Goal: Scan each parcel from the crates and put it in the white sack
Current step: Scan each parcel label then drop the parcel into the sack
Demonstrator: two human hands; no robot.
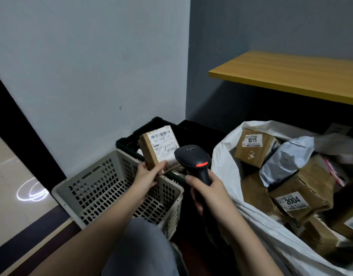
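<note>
Kneeling or crouching, a person is working with both hands low in front of their grey-clad knee [139,246]. Nearest, the right hand [208,193] is wrapping its fingers round the handle of a black scanner [193,159], its red light glowing and its head pointing toward the parcel. Just to the left, the left hand [147,177] is pinching the lower edge of a small brown cardboard parcel [159,149], thumb across the front, holding it upright with the white label [164,145] facing the camera. The parcel is hanging above the gap between a pale perforated crate [92,188], which is showing nothing inside, and a black crate [135,140] behind it against the wall. The box is looking light and stiff, easy to carry one-handed by its edges, though the taped face may be slick. To the right, the white sack [227,156] is gaping open, already holding several cardboard boxes and a grey pouch. Farther back, a yellow shelf [291,76] is jutting from the grey wall.
</note>
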